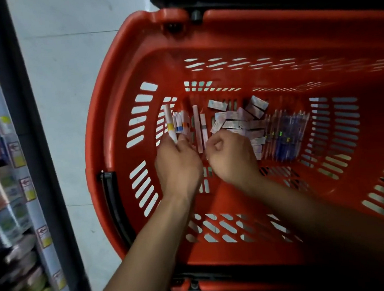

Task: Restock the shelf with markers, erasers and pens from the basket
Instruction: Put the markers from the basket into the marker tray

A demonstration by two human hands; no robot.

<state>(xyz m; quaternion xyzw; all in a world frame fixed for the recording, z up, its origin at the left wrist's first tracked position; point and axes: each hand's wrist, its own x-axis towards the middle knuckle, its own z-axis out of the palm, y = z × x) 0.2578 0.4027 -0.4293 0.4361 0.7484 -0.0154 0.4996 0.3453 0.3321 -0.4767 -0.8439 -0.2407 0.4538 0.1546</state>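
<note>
Both my hands reach down into a red plastic basket [119, 65]. My left hand [177, 165] grips a bunch of white markers [170, 124] with yellow, blue and orange bands, their tips pointing away from me. My right hand [230, 156] has its fingers curled over the basket floor; what it holds, if anything, is hidden. Two more white markers [197, 126] lie between the hands. A heap of small boxed erasers [235, 120] lies in the middle, and a bundle of blue pens [287, 132] lies to the right.
A shelf unit [6, 161] with price tags and stacked packaged goods runs down the left edge behind a dark upright post [34, 136]. White tiled floor [65, 86] separates it from the basket. The basket's black handle [114, 203] hangs on its left side.
</note>
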